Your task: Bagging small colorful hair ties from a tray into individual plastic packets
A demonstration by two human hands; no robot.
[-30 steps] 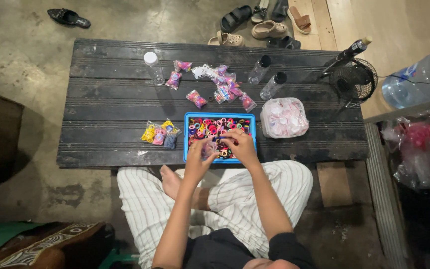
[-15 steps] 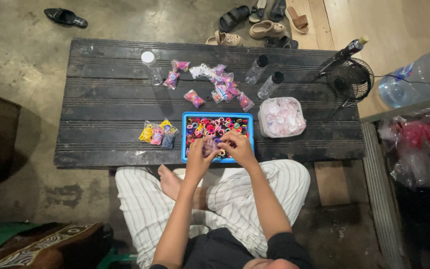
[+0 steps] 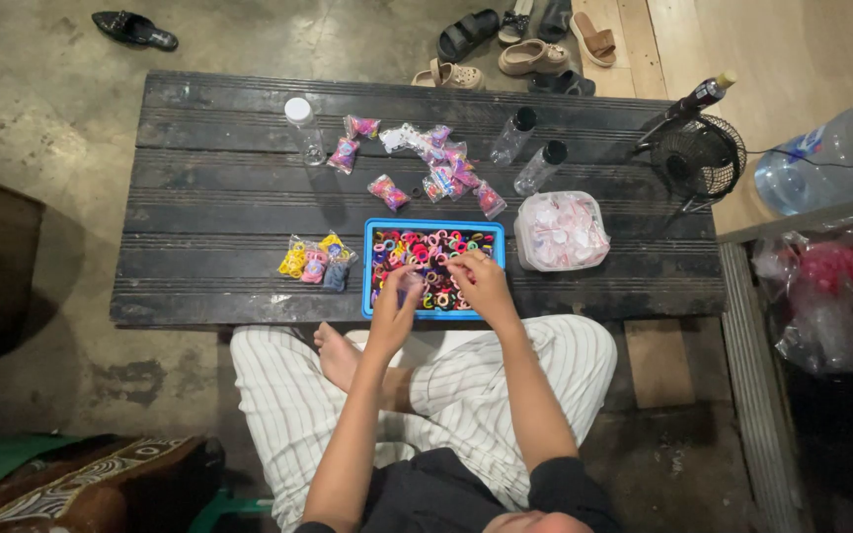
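Little has shifted since a second ago: both hands remain over the blue tray (image 3: 368, 266), with the view itself drifting only slightly. The left hand (image 3: 396, 301) sits at the tray's near left part, fingers curled inward, though whether they pinch anything is too small to tell. The right hand (image 3: 479, 281) hovers over the tray's near right part, its fingertips drawn together above the colourful hair ties (image 3: 426, 249) that fill the tray; what it grips, if anything, cannot be made out. The tray rests near the front edge of a dark slatted wooden table (image 3: 199, 212), just in front of the person's striped trousers (image 3: 278, 395). Left of the tray lies a small cluster of packed ties in yellow, pink and blue (image 3: 315, 261). Right of it, just beside, stands a clear plastic tub (image 3: 560, 231) of pale pieces. Farther back, a scatter of small filled packets (image 3: 431, 163) spreads across the middle, with a clear bottle with a white cap (image 3: 304, 128) to their left and two dark-capped bottles (image 3: 530, 153) to their right. A small black fan (image 3: 700, 158) stands at the table's far right corner, and sandals (image 3: 525, 39) lie on the floor beyond.
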